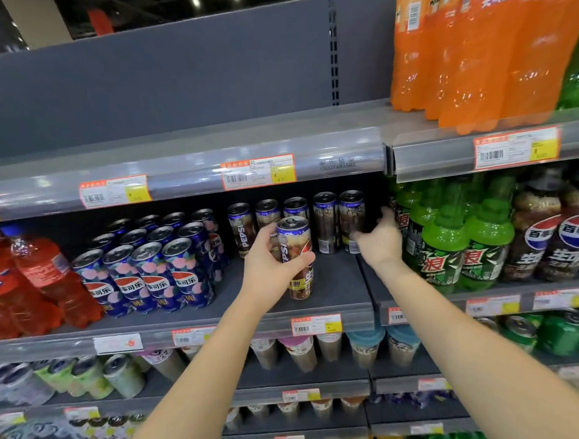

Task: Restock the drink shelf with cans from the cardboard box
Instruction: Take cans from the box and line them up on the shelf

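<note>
This is a shop: grey shelves (317, 284) carry rows of cans (144, 275) and bottles (448, 245), with price tags (258, 171) on the front edges.

Your left hand (270, 263) covers left side of held can (295, 239); label there unreadable. Back-row can (296, 206) just behind your left fingertips mostly hidden. Your right hand (380, 240) motion-blurred; cannot tell if fingertips (357, 236) touch rightmost can (351, 216). Orange bottles (473, 52) above your right thumb blurred, cut by top edge. Price tags (258, 171): print too small.
</note>
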Demonstrator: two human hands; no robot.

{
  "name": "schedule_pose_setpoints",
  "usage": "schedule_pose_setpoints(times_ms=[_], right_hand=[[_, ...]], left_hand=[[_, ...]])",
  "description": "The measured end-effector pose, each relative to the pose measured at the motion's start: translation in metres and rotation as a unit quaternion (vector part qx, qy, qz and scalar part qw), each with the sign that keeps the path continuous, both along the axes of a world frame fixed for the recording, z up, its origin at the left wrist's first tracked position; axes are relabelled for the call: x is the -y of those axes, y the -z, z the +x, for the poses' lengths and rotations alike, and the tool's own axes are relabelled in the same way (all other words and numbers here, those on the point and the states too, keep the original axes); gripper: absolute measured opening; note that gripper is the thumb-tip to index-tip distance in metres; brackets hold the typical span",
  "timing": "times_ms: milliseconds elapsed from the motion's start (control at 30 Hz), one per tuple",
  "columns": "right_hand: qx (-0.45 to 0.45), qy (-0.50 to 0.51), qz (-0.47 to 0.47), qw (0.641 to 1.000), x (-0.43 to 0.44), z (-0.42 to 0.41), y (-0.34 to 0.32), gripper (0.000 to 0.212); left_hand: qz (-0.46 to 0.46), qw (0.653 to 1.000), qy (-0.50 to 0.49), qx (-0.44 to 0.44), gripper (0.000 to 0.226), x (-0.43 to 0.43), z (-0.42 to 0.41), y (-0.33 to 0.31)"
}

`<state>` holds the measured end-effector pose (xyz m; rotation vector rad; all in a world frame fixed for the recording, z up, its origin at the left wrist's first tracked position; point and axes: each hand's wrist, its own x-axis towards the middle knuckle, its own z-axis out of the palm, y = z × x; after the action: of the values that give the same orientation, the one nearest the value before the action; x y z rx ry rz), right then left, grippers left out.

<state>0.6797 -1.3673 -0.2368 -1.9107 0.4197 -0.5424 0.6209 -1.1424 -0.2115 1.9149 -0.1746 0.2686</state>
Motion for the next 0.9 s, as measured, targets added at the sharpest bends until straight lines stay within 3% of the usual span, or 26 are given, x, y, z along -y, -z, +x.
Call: schedule_pose_setpoints(times_ms=[67, 167, 267, 367, 467, 533, 667, 900], right_hand=[[0.032, 0.026, -0.003, 0.999, -0.009, -0.022, 0.000, 0.075], [0.077, -0.053, 0.068, 0.993, -0.026, -0.056, -0.005, 0.054], [0.073, -0.164, 0.052, 0.982, -0.033, -0.083, -0.001, 0.061], [0.038, -0.202, 0.033, 0.978, -0.030, -0.096, 0.001, 0.069], [0.055, -0.140, 0.035, 0.988, -0.020, -0.093, 0.004, 0.068], [0.056, -0.098, 0.039, 0.993, -0.014, -0.085, 0.007, 0.068], [0.051, -0.015, 0.010, 0.999, -0.003, -0.071, 0.019, 0.078], [0.043, 0.044, 0.004, 0.998, 0.003, -0.050, 0.026, 0.066]], left_hand=[[-0.009, 1.000, 0.017, -0.006, 0.069, 0.009, 0.004, 0.002], [-0.024, 0.998, 0.048, -0.024, 0.071, 0.026, 0.007, 0.003], [-0.046, 0.996, 0.074, -0.032, 0.062, 0.045, 0.009, 0.002], [-0.065, 0.991, 0.109, -0.038, 0.070, 0.061, 0.010, -0.002], [-0.053, 0.987, 0.150, -0.034, 0.062, 0.070, 0.012, -0.004], [-0.027, 0.986, 0.160, -0.027, 0.071, 0.070, 0.015, -0.006], [0.046, 0.994, 0.100, -0.008, 0.070, 0.052, 0.019, -0.005], [0.073, 0.995, 0.054, -0.032, 0.055, 0.022, 0.017, 0.009]])
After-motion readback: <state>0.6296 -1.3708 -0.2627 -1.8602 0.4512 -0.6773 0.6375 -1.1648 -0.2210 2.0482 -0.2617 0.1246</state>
